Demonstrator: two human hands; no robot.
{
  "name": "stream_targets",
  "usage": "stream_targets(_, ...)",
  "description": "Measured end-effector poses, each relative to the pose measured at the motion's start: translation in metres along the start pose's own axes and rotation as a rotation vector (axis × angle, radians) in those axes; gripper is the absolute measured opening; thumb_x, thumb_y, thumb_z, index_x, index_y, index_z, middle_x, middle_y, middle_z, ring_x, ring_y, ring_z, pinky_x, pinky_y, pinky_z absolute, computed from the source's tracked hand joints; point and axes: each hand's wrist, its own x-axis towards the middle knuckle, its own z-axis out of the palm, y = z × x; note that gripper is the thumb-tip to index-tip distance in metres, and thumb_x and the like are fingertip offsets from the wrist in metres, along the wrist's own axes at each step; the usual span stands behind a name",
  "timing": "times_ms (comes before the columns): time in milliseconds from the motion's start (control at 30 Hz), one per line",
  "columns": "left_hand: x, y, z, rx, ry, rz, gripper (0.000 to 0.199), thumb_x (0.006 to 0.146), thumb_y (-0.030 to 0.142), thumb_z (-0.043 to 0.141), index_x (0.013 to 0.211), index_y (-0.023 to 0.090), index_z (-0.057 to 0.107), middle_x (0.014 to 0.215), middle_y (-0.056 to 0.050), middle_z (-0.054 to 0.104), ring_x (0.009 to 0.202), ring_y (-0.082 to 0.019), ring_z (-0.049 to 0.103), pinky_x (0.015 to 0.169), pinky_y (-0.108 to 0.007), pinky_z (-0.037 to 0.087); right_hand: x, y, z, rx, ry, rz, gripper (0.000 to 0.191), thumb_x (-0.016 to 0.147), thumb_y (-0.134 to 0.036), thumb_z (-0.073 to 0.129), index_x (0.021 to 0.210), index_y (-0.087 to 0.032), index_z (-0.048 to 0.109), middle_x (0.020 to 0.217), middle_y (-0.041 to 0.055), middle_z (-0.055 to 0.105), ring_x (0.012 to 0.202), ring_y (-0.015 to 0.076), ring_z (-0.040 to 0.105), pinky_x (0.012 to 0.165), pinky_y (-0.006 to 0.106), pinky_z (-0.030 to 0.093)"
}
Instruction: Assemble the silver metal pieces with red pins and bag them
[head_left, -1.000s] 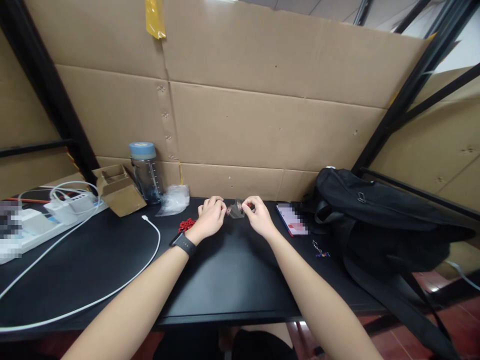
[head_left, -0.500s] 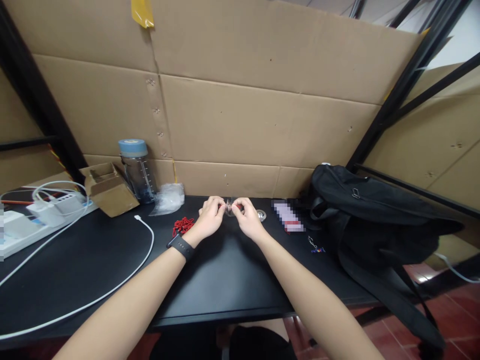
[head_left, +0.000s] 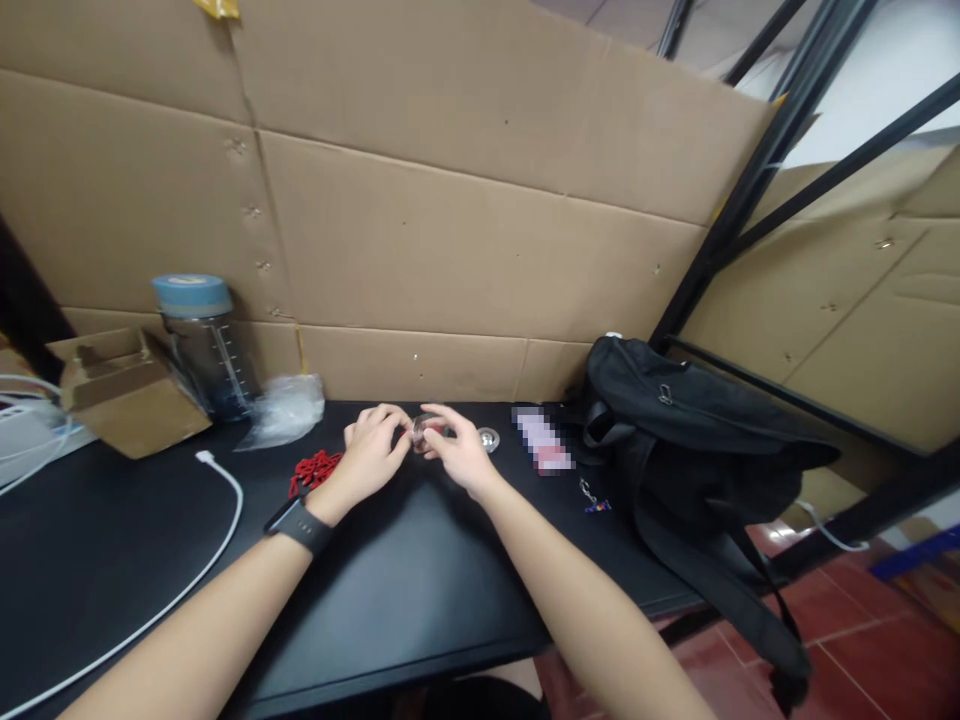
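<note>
Between my two hands is a small, clear, shiny round piece (head_left: 419, 436) with some red showing in it; its exact kind is too small to make out. My left hand (head_left: 375, 447), with a black watch on the wrist, pinches its left side. My right hand (head_left: 459, 452) curls thumb and fingers around its right side, the index finger reaching over the top. A bundle of red cord (head_left: 315, 470) lies left of my left hand. Just past my right hand rests a shiny silver disc (head_left: 488, 439).
A blue-lidded bottle (head_left: 206, 340), an open cardboard box (head_left: 139, 400), clear plastic bags (head_left: 289, 408) and a white cable (head_left: 236, 500) are on the left. Rightward lie a blurred pinkish packet (head_left: 541, 440), a small keychain (head_left: 594, 497) and a black backpack (head_left: 697, 450). Cardboard (head_left: 420, 240) walls the back.
The camera view has swung right, so things appear further left. My right fingers have loosened from a tight pinch to a wider hold around the clear piece.
</note>
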Motion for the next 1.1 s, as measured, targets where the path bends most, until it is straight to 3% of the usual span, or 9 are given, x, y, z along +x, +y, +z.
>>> stream_targets(133, -0.001, -0.003, 0.003, 0.047, -0.020, 0.023, 0.019, 0.095, 0.035, 0.046, 0.096, 0.024, 0.062, 0.121, -0.006, 0.063, 0.116, -0.027, 0.049, 0.090, -0.043, 0.038, 0.000, 0.001, 0.000, 0.067, -0.012, 0.085, 0.046, 0.076, -0.045, 0.075, 0.115, -0.020, 0.072, 0.097, 0.0032, 0.067, 0.073, 0.0143, 0.070, 0.073, 0.035, 0.063)
stream_targets(333, -0.003, -0.007, 0.009, 0.077, -0.073, 0.025, 0.018, 0.096, 0.033, 0.045, 0.097, 0.025, 0.061, 0.121, -0.006, 0.063, 0.118, -0.028, 0.048, 0.089, -0.043, 0.038, -0.002, -0.002, 0.003, 0.178, 0.016, 0.199, 0.047, 0.070, -0.044, 0.081, 0.108, -0.017, 0.073, 0.090, 0.0029, 0.068, 0.074, 0.0169, 0.072, 0.078, 0.040, 0.064)
stream_targets(533, -0.003, -0.016, 0.009, 0.080, -0.132, 0.070, 0.022, 0.098, 0.037, 0.042, 0.102, 0.028, 0.062, 0.122, -0.006, 0.065, 0.122, -0.028, 0.049, 0.092, -0.044, 0.038, -0.004, 0.002, 0.000, -0.061, -0.036, 0.130, 0.048, 0.069, -0.035, 0.083, 0.114, -0.025, 0.068, 0.102, 0.0033, 0.071, 0.077, 0.0175, 0.072, 0.078, 0.035, 0.061)
stream_targets(667, -0.005, -0.024, 0.014, 0.144, -0.173, 0.130, 0.029, 0.100, 0.032, 0.035, 0.116, 0.029, 0.060, 0.134, -0.007, 0.062, 0.129, -0.027, 0.047, 0.094, -0.047, 0.039, -0.004, -0.004, -0.007, -0.233, 0.028, 0.065, 0.041, 0.074, -0.025, 0.075, 0.114, -0.025, 0.067, 0.109, 0.0048, 0.067, 0.082, 0.0179, 0.071, 0.076, 0.033, 0.061)
stream_targets(800, -0.012, -0.030, 0.023, 0.226, -0.189, 0.128, 0.039, 0.099, 0.035, 0.038, 0.134, 0.029, 0.054, 0.149, -0.009, 0.051, 0.140, -0.030, 0.040, 0.101, -0.054, 0.037, -0.005, -0.016, -0.015, -0.547, 0.110, -0.050, 0.040, 0.075, -0.020, 0.072, 0.115, -0.028, 0.068, 0.115, 0.0054, 0.063, 0.096, 0.0206, 0.067, 0.089, 0.037, 0.057)
stream_targets(900, -0.018, -0.032, 0.028, 0.243, -0.250, 0.137, 0.045, 0.100, 0.039, 0.038, 0.143, 0.030, 0.051, 0.152, -0.010, 0.048, 0.143, -0.032, 0.036, 0.105, -0.058, 0.034, -0.006, -0.021, -0.018, -0.666, 0.110, -0.056, 0.039, 0.077, -0.021, 0.072, 0.114, -0.030, 0.069, 0.114, 0.0053, 0.063, 0.100, 0.0217, 0.066, 0.093, 0.038, 0.055)
stream_targets(1100, -0.019, -0.028, 0.021, 0.251, -0.281, 0.156, 0.043, 0.097, 0.039, 0.043, 0.137, 0.033, 0.059, 0.142, -0.010, 0.057, 0.133, -0.035, 0.045, 0.100, -0.057, 0.040, -0.006, -0.021, -0.016, -0.740, 0.066, -0.032, 0.040, 0.078, -0.023, 0.070, 0.117, -0.029, 0.066, 0.114, 0.0055, 0.063, 0.100, 0.0222, 0.066, 0.090, 0.037, 0.054)
